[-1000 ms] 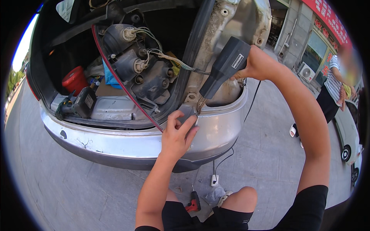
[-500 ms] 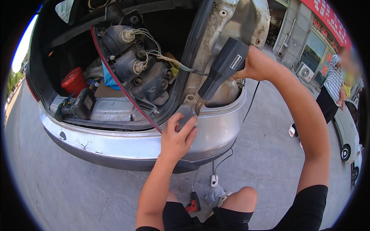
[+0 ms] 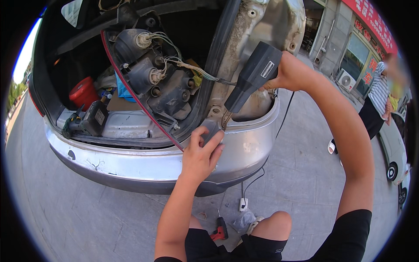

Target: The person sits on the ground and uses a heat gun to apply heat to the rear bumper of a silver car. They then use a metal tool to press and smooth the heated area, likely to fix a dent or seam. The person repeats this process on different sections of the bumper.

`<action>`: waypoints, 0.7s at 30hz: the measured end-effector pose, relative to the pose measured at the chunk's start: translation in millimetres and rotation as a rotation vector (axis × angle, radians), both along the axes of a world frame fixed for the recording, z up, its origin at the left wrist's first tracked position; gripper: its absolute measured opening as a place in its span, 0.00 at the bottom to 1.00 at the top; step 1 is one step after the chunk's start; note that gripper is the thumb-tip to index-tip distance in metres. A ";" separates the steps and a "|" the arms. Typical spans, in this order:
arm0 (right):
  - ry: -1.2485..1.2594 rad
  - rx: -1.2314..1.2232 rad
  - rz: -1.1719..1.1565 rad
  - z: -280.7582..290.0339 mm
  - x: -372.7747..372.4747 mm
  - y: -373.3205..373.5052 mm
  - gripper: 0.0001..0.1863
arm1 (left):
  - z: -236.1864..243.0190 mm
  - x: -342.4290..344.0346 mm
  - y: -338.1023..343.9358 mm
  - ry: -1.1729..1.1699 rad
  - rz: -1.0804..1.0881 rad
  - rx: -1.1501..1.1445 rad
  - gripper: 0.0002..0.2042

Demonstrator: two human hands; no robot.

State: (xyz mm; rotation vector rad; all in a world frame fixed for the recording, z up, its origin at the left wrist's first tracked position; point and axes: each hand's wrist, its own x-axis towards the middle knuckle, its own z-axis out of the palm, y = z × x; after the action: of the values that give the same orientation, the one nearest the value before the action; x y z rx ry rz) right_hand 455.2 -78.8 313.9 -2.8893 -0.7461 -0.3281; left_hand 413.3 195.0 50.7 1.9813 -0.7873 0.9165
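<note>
Right hand [image 3: 291,73]: upper centre-right of frame, grip clenched on the rear of a dark gun-shaped power tool [image 3: 254,76]
Tool axis: long axis slants down-left, its metal tip [image 3: 225,120] meeting the silver bumper [image 3: 144,163] top edge
Left hand [image 3: 200,155]: centre frame, grip pinching a small grey block [image 3: 211,130] just left of the tip (nearer hand to the contact spot)
Tail-light housing [image 3: 152,83]: hangs loose, upper left of centre
Ground: red drill [image 3: 219,229] lower centre
</note>
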 end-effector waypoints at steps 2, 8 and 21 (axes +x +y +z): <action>-0.007 0.004 0.011 0.4 -0.6 0.1 0.26 | 2.2 -1.3 0.1 -0.002 -0.001 -0.023 0.20; -0.019 -0.010 0.013 -0.2 -0.3 0.3 0.26 | 2.2 -1.9 0.7 -0.003 -0.003 -0.043 0.20; -0.069 -0.011 0.000 -3.6 4.1 -3.6 0.26 | 2.3 -2.7 0.7 0.000 0.004 -0.059 0.22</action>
State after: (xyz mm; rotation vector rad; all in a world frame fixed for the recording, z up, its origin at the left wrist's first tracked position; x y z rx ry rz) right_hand 459.3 -82.4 310.2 -2.9019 -0.7608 -0.4271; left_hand 410.6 195.6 53.0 1.9317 -0.7488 0.9319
